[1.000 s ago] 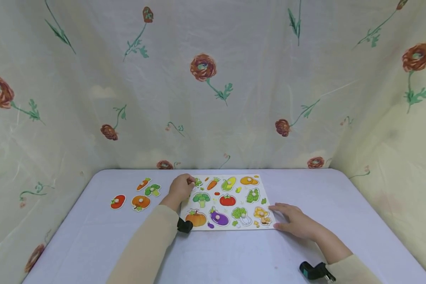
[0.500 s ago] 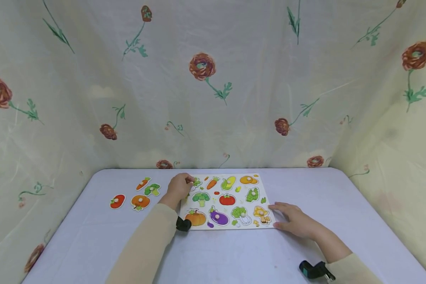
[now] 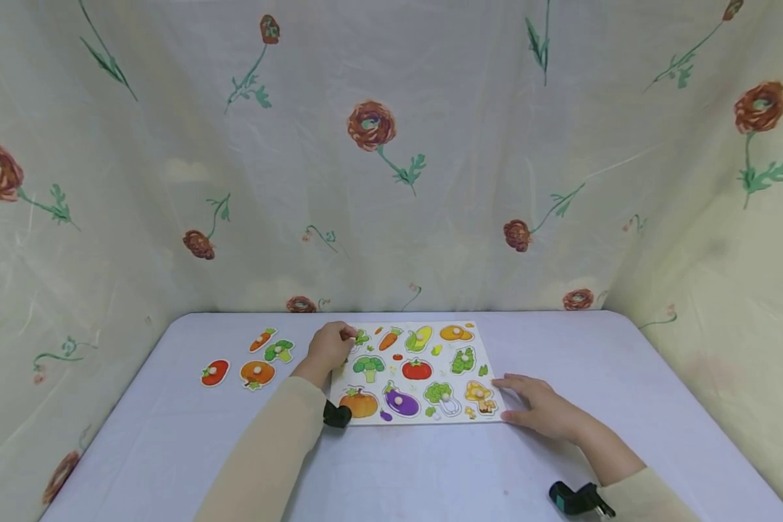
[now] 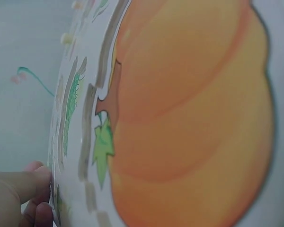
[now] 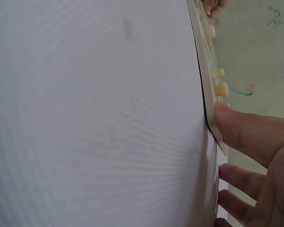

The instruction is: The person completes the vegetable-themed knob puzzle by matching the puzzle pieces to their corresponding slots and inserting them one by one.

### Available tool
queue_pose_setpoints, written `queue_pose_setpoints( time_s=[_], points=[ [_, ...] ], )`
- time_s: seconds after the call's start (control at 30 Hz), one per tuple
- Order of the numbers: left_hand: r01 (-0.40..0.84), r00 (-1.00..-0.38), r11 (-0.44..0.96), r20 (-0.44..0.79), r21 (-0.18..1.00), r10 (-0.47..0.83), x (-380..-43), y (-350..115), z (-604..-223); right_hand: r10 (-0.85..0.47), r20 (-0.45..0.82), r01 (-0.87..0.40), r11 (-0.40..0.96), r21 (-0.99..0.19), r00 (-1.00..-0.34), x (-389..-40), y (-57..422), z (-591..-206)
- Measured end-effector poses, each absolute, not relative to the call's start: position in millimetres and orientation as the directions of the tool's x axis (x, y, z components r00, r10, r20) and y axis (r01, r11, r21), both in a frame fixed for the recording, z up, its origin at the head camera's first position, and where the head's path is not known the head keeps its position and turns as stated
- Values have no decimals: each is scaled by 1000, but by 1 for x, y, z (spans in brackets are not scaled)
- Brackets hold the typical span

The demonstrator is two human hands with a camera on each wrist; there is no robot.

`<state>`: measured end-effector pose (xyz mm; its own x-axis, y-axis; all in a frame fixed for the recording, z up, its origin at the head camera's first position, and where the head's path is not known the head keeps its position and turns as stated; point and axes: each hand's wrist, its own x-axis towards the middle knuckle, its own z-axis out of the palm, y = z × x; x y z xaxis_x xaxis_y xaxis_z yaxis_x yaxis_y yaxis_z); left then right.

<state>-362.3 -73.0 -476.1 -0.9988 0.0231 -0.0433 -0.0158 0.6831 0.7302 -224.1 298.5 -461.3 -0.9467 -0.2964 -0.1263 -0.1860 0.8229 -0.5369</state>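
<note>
In the head view, a thin white rectangular board (image 3: 394, 377) printed with colourful vegetables lies flat on a pale, lavender-white surface (image 3: 424, 471). The left hand (image 3: 328, 346) is at its far left corner, thumb and fingers together, pinching a flat green-leaved piece (image 3: 362, 337); the fingers partly cover it. The right hand (image 3: 541, 406) touches the board's right edge near the close corner, thumb and fingers apart. Knobbed pieces sit in the board: a yellow corn (image 3: 419, 338), a purple eggplant (image 3: 402, 400), a green-and-white cabbage (image 3: 440, 392) and a yellow mushroom (image 3: 479, 391), among others. Left of the board, four loose, flat knobbed pieces lie near one another: an orange carrot (image 3: 262, 341), a green broccoli (image 3: 278, 353), a red tomato (image 3: 214, 373) and an orange pumpkin (image 3: 257, 373), its stem toward the person. A cream curtain with red flowers (image 3: 287, 167) hangs behind.

In the left wrist view, a large printed orange pumpkin picture (image 4: 189, 109) on the board fills most of the frame. The left hand's fingers meet at lower left by the board; what they pinch is hidden here.

In the right wrist view, the right thumb rests against the board's corner, while the other fingers are spread below it, touching the surface. Cream round knobs (image 5: 221, 90) stand along the board.
</note>
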Motion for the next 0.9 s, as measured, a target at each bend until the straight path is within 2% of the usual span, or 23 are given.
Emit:
queue_pose_setpoints(
  time_s=[0.43, 0.67, 0.9],
  points=[
    [-28, -999, 633, -50, 774, 17, -362, -76, -478, -284, -145, -168, 832, -529, -948, -224, 297, -461],
    [39, -999, 630, 16, 776, 42, -358, -83, -469, -288, -136, -178, 832, -525, -948, -224, 297, -462],
    [35, -999, 629, 41, 776, 5, -350, -96, -457, -296, -124, -190, 829, -526, -947, -223, 298, -461]
  ],
)
